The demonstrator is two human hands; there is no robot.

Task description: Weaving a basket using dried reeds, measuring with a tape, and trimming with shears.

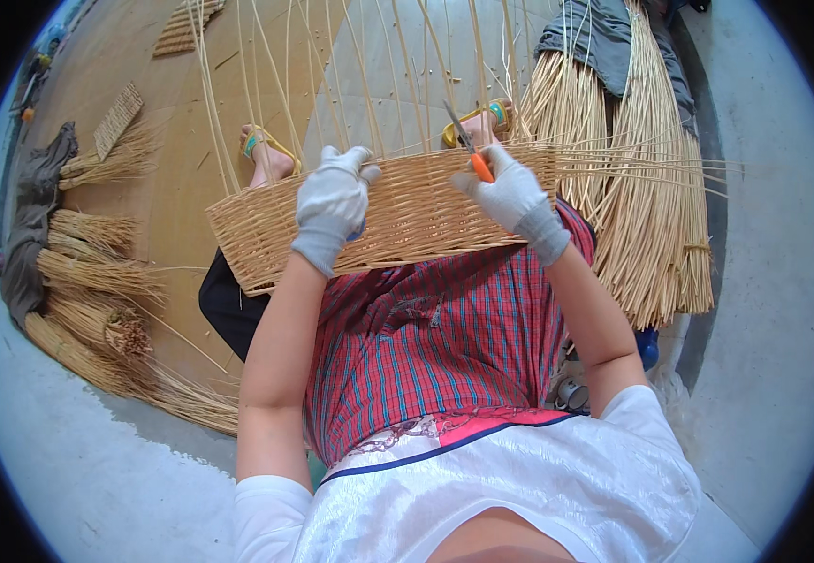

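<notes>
Two gloved hands at a woven wicker piece (416,205), seen from above. The piece lies across the person's knees, beyond a red plaid apron (426,352); pale upright rods (369,98) rise from its far edge, and long loose rods (646,167) project from its right end. Left hand (334,195): fingers curled at the far edge of the weave; whether its grip encloses a rod cannot be told. Right hand (507,194): grip closed on an orange-handled tool (482,168), blade directed away from the body, near the far edge. Flanking on the floor (186,169): large rod bundles (660,225) at right, smaller bundles (97,272) at left.
</notes>
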